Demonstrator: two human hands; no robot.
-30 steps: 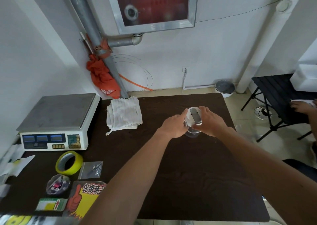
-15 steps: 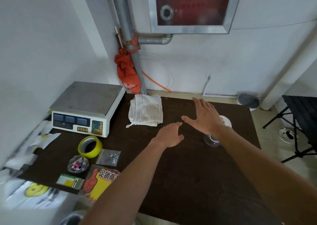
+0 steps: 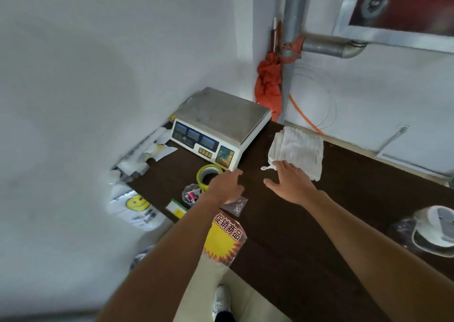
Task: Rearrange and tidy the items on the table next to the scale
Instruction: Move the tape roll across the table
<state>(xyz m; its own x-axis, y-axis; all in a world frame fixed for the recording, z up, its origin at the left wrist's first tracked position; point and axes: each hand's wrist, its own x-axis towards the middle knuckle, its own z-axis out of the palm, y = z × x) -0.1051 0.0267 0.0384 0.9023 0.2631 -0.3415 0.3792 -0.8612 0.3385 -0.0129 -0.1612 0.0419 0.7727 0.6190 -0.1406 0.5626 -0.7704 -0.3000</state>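
Note:
A white scale (image 3: 221,127) with a steel pan stands at the far left of the dark table (image 3: 307,223). In front of it lie a yellow tape roll (image 3: 205,173), a small clear tub of coloured bits (image 3: 190,195), a green-and-yellow card (image 3: 175,208), a clear bag of screws (image 3: 237,206) and a red-and-yellow promo sign (image 3: 224,238). My left hand (image 3: 227,186) hovers open over the tape roll and the screw bag. My right hand (image 3: 292,184) is spread open, empty, its fingertips at the near corner of a folded white cloth (image 3: 297,150).
A clear jar with a white lid (image 3: 434,230) stands at the table's right edge. White plastic bags (image 3: 137,206) and papers (image 3: 152,149) crowd the gap by the left wall. A grey pipe (image 3: 291,39) with an orange rag (image 3: 267,85) runs up the corner.
Both hands let go of the jar and moved left toward the items by the scale. The view swung left, so the jar now sits at the right edge.

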